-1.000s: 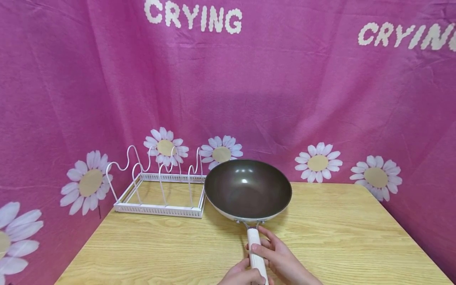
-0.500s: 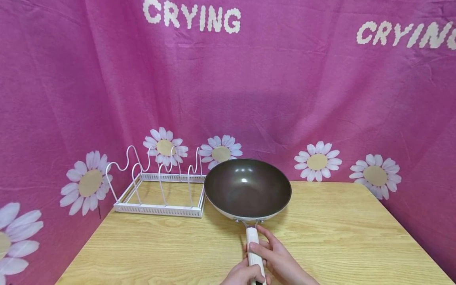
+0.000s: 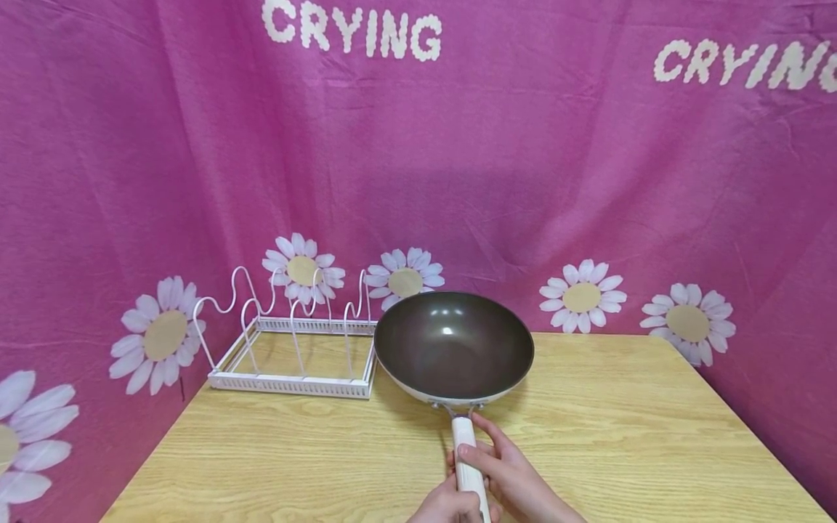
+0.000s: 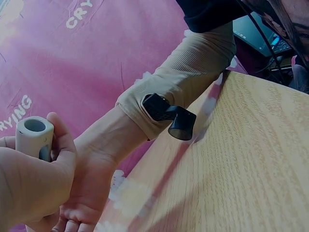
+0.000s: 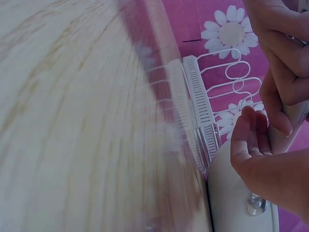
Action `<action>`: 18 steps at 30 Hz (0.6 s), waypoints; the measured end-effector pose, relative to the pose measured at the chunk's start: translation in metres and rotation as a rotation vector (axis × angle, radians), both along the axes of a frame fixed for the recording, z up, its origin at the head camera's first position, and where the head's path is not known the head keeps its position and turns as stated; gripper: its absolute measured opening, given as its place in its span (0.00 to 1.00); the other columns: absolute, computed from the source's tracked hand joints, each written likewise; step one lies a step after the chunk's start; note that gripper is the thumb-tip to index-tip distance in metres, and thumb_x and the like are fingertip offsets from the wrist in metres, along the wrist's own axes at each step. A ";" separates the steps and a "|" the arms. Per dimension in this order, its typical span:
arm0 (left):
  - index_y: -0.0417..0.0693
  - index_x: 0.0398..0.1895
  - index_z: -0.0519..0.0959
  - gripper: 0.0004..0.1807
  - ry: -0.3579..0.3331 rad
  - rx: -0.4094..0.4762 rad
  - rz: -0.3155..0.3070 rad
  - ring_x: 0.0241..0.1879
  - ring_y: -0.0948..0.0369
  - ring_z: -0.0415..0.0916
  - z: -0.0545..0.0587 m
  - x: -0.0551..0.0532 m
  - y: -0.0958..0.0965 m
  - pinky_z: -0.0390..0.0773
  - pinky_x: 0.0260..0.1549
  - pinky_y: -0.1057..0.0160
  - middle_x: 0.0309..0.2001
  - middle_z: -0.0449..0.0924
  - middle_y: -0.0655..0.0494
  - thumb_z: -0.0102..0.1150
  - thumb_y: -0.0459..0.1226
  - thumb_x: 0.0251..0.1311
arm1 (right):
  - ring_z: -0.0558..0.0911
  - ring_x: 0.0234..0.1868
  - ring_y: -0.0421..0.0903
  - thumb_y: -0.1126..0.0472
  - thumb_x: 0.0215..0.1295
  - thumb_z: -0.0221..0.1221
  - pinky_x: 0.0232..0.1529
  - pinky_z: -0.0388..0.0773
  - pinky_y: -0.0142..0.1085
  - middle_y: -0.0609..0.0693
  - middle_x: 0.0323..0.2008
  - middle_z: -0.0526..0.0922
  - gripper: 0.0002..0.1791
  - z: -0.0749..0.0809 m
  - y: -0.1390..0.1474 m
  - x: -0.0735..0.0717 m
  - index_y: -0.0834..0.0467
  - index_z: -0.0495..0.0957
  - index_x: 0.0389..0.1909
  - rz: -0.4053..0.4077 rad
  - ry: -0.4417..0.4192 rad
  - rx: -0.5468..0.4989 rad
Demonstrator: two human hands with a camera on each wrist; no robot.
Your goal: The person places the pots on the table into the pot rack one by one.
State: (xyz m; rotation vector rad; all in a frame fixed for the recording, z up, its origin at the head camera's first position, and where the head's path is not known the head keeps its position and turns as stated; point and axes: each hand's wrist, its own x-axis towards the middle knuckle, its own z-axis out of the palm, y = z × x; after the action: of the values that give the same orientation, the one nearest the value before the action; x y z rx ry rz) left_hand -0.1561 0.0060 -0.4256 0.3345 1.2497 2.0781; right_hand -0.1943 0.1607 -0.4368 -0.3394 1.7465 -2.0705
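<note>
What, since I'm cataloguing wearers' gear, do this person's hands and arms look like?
The left hand and right hand are bare, without gloves. The right forearm wears a beige fabric sleeve, ribbed towards the elbow, with a black angular device fixed near its cuff. Higher up, a dark cloth upper sleeve shows. No clothing on the left arm is visible.

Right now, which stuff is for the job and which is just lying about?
For the job:
wok, held by its white handle
left fingers and right fingers, both holding that handle

Just about, it seems:
white rack, untouched by hands, perhaps useful later
pink curtain with daisies
</note>
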 end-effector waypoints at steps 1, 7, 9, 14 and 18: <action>0.49 0.45 0.60 0.23 -0.008 0.011 -0.012 0.25 0.70 0.65 0.000 0.000 0.000 0.66 0.24 0.77 0.26 0.71 0.60 0.39 0.28 0.40 | 0.84 0.43 0.42 0.58 0.74 0.53 0.49 0.78 0.35 0.50 0.45 0.85 0.46 0.000 0.000 0.000 0.62 0.30 0.77 0.000 0.002 0.004; 0.50 0.44 0.62 0.21 0.008 -0.011 0.020 0.24 0.70 0.67 0.001 0.000 -0.001 0.67 0.24 0.77 0.24 0.73 0.63 0.38 0.28 0.42 | 0.84 0.42 0.41 0.58 0.73 0.54 0.49 0.79 0.34 0.50 0.44 0.85 0.46 0.003 0.000 -0.002 0.63 0.32 0.77 -0.004 0.029 0.031; 0.50 0.44 0.63 0.21 0.017 -0.016 0.031 0.23 0.70 0.67 0.001 0.000 0.000 0.67 0.25 0.77 0.24 0.74 0.64 0.37 0.28 0.42 | 0.84 0.42 0.41 0.58 0.73 0.53 0.49 0.79 0.33 0.49 0.43 0.85 0.45 0.003 -0.001 -0.002 0.63 0.32 0.77 -0.002 0.035 0.029; 0.48 0.46 0.63 0.24 0.025 -0.015 0.054 0.22 0.70 0.65 -0.003 -0.001 0.002 0.65 0.22 0.77 0.24 0.72 0.61 0.39 0.28 0.39 | 0.83 0.46 0.42 0.58 0.74 0.53 0.53 0.77 0.35 0.49 0.45 0.85 0.46 0.003 -0.003 -0.001 0.60 0.31 0.77 0.002 0.004 -0.012; 0.43 0.48 0.67 0.24 0.098 -0.015 0.045 0.22 0.72 0.66 0.016 0.008 -0.003 0.66 0.23 0.78 0.26 0.74 0.61 0.42 0.28 0.41 | 0.83 0.49 0.41 0.59 0.73 0.54 0.54 0.77 0.36 0.48 0.46 0.85 0.47 0.003 -0.005 0.000 0.60 0.29 0.77 -0.003 -0.014 -0.046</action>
State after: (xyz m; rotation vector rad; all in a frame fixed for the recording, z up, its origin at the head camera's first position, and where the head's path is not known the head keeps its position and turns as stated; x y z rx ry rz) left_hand -0.1478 0.0030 -0.4096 0.4096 1.3412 2.1111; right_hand -0.1939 0.1554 -0.4339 -0.3358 1.6942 -2.1129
